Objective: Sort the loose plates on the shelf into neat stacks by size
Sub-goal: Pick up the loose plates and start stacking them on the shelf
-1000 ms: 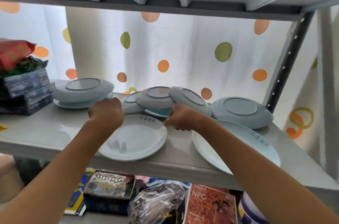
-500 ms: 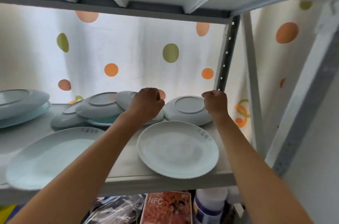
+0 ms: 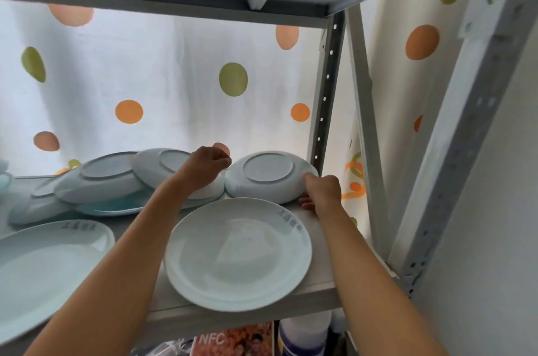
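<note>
Two hands reach over the pale grey metal shelf toward the plates at its back. The right hand grips the right rim of an overturned white ceramic plate that lies foot-ring up near the perforated grey upright post, thumb on the upper side and fingers curled under the edge. The left hand is curled above a second overturned white plate, just beside the first one; whether it holds that plate's rim or only hovers over it cannot be told, since the fingertips are hidden.

That second plate leans on a third overturned pale plate to its left, and both rest over a teal plate lying flat beneath them. Further left a pale overturned plate lies partly under this loose pile.

At the shelf's front edge a large white round plate with dark lettering on its rim sits face up between the two forearms, on top of another of like size. Left of it, another large white lettered plate lies face up, cut by the frame edge.

Behind the shelf hangs a white curtain with orange and green dots.
</note>
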The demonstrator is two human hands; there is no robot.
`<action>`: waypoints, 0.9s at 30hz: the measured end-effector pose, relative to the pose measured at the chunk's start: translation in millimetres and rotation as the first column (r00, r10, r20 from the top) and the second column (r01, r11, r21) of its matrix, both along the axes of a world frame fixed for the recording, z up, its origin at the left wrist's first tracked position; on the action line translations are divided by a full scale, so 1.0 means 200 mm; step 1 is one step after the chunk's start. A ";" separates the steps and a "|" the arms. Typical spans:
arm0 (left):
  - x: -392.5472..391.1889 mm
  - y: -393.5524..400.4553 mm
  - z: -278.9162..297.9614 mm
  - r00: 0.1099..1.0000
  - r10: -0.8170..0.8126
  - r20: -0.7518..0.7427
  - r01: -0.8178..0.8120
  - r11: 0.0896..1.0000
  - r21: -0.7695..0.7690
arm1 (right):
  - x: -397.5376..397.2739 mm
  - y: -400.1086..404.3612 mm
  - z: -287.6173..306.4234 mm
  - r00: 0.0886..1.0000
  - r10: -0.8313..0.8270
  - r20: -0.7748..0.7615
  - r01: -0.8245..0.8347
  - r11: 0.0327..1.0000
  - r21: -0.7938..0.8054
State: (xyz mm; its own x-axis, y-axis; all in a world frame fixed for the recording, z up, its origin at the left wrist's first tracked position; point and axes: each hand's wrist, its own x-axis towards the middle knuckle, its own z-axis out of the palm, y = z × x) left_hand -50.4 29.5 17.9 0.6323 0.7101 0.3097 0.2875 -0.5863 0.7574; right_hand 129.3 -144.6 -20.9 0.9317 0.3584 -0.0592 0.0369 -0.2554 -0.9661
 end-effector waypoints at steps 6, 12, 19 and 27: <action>-0.02 0.01 -0.02 0.993 0.104 -0.057 -0.093 0.981 0.168 | 0.03 0.02 0.01 0.975 0.101 -0.198 -0.087 0.993 0.077; -0.03 0.02 -0.04 0.981 0.158 -0.109 -0.126 0.959 0.252 | 0.06 0.00 0.01 0.915 0.204 -0.348 -0.178 0.978 0.108; -0.04 -0.01 -0.07 0.980 0.150 -0.130 -0.110 0.954 0.277 | 0.08 -0.05 0.00 0.937 0.144 -0.318 -0.116 0.988 0.104; -0.04 -0.05 -0.08 0.989 0.125 -0.085 -0.106 0.974 0.201 | 0.07 -0.07 0.02 0.939 0.162 -0.304 -0.065 0.950 0.304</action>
State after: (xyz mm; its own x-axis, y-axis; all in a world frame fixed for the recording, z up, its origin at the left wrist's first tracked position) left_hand -59.3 20.3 1.4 0.5834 0.7116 0.3916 0.4278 -0.6790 0.5966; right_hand 143.7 -158.9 -17.3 0.8313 0.5069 -0.2281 -0.2759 0.0200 -0.9610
